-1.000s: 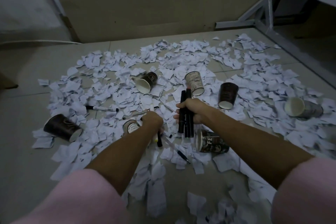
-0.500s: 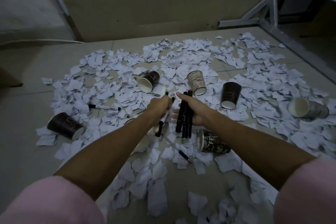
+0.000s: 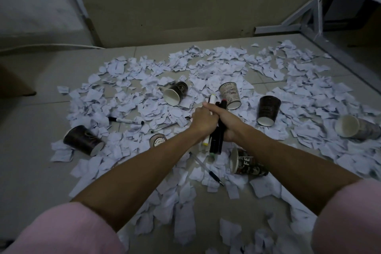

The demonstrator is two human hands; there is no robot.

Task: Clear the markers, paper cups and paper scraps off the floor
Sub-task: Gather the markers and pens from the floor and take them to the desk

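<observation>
My right hand [image 3: 231,123] grips a bundle of black markers [image 3: 216,142] upright over the floor. My left hand [image 3: 203,119] presses against it and holds a white marker with a yellow tip [image 3: 206,140] against the bundle. White paper scraps [image 3: 132,107] cover the tiled floor. Several paper cups lie among them: a dark cup [image 3: 82,140] at the left, another dark cup [image 3: 175,93], a beige printed cup [image 3: 231,95], a dark cup [image 3: 268,110], a cup [image 3: 356,128] at the right and a printed cup [image 3: 247,165] below my hands. A black-and-white marker [image 3: 125,120] lies on the scraps.
Two pens [image 3: 169,127] [image 3: 208,169] lie on the scraps near my hands. A small round lid-like cup [image 3: 157,140] sits left of my forearm. A wall panel [image 3: 185,6] stands behind, and a metal table frame [image 3: 309,18] rises at the back right.
My left hand picked up the yellow-tipped marker from the floor, lifted it and brought it against the bundle in my right hand. The two hands now touch.
</observation>
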